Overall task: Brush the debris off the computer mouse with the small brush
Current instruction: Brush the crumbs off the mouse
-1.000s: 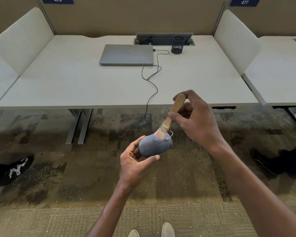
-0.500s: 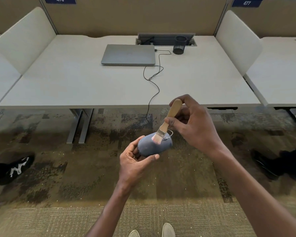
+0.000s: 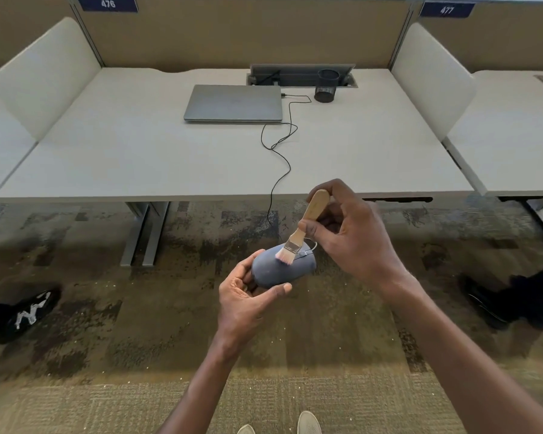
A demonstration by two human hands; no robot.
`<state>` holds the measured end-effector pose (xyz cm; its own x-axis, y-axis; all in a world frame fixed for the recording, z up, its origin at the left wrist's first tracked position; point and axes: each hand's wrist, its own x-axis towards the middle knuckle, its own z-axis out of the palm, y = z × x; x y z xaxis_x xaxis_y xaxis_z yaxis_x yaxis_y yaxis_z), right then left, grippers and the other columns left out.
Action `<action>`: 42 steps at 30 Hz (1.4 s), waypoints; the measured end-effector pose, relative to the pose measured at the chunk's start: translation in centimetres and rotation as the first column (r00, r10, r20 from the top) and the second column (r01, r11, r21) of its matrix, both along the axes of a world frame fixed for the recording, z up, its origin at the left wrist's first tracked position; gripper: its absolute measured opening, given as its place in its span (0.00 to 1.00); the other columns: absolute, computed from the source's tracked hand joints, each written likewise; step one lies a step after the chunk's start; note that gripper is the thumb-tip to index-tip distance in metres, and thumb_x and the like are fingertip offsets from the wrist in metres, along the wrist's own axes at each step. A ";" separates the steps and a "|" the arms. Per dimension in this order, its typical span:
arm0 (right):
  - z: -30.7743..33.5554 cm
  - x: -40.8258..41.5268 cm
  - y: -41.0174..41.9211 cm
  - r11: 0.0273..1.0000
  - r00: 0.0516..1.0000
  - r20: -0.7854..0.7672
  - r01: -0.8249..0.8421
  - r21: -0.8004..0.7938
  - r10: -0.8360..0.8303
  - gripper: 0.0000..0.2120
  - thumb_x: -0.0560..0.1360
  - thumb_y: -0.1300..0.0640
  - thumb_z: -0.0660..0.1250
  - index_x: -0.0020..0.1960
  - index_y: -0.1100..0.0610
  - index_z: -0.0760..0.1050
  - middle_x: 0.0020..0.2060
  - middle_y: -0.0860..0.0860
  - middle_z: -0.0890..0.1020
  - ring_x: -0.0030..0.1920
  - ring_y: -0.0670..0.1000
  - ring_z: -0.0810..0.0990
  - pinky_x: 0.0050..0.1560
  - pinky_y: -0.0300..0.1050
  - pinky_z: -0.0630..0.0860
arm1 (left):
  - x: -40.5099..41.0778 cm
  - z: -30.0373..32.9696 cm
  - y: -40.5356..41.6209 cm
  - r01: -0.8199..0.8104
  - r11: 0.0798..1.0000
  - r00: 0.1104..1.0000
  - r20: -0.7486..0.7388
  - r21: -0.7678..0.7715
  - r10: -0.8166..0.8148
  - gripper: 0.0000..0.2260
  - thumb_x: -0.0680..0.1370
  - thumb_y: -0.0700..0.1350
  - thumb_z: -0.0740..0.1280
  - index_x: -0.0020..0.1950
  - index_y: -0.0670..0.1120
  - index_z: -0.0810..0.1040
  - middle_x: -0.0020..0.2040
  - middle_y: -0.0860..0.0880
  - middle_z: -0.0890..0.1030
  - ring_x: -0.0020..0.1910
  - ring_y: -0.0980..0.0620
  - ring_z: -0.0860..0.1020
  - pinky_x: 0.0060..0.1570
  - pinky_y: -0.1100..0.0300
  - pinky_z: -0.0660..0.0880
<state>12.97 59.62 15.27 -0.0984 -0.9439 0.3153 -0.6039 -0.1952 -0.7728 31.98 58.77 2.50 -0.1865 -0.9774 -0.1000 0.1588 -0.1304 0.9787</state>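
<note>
- Blue-grey plastic, the computer mouse (image 3: 279, 269) sits in mid-air in front of the counter (image 3: 170, 158), cupped from below by the left hand (image 3: 248, 303), thumb and fingers clamping its sides.
- It looks light, rigid and smooth, so probably slippery; gripping the flanks leaves the top free.
- Above the mouse, the small brush (image 3: 298, 233) touches its top with soft bristles; the right hand (image 3: 351, 239) pinches the wooden handle.
- Beyond the mouse, a closed laptop (image 3: 234, 103) lies on the counter.

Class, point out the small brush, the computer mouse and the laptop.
small brush (image 3: 314, 211), head view, wooden handle.
computer mouse (image 3: 276, 270), head view, grey top shell.
laptop (image 3: 232, 103), head view, closed lid.
</note>
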 end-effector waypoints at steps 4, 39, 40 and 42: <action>0.1 -0.1 0.1 0.999 0.999 -0.034 -0.042 -0.002 0.042 0.17 0.75 0.59 0.76 0.55 0.48 0.71 0.39 0.48 0.85 0.41 0.51 0.86 0.42 0.55 0.83 | 0.0 0.1 0.0 0.000 1.000 1.000 0.006 -0.004 0.000 0.32 0.61 0.38 0.83 0.64 0.49 0.80 0.57 0.49 0.86 0.56 0.50 0.85 0.50 0.64 0.82; 0.3 3.0 2.6 0.982 0.987 -0.084 0.120 -0.149 -0.134 0.12 0.75 0.60 0.75 0.55 0.57 0.74 0.36 0.49 0.82 0.35 0.49 0.80 0.34 0.44 0.78 | -1.2 0.4 0.3 -0.039 0.999 0.999 0.010 0.011 0.039 0.32 0.64 0.35 0.83 0.66 0.43 0.78 0.55 0.47 0.87 0.55 0.50 0.86 0.50 0.62 0.82; 0.3 3.1 2.7 0.973 0.977 -0.129 0.147 -0.179 -0.172 0.11 0.75 0.61 0.75 0.54 0.58 0.74 0.36 0.49 0.81 0.33 0.48 0.79 0.34 0.45 0.78 | -1.2 0.4 0.2 -0.048 0.999 0.999 0.011 0.004 0.048 0.32 0.64 0.35 0.83 0.67 0.43 0.78 0.55 0.46 0.86 0.54 0.50 0.86 0.50 0.62 0.82; 0.2 3.7 2.9 0.961 0.954 -0.209 0.171 -0.217 -0.217 0.11 0.75 0.62 0.75 0.52 0.58 0.74 0.35 0.49 0.79 0.33 0.48 0.77 0.34 0.43 0.77 | -1.3 0.4 0.1 -0.072 0.997 0.997 0.006 -0.008 0.072 0.34 0.63 0.38 0.83 0.67 0.42 0.77 0.56 0.45 0.86 0.54 0.50 0.86 0.50 0.63 0.82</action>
<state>16.66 62.54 15.47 -0.1767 -0.8321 0.5257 -0.8010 -0.1888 -0.5681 30.66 58.89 2.93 -0.1148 -0.9890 -0.0934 0.1618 -0.1114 0.9805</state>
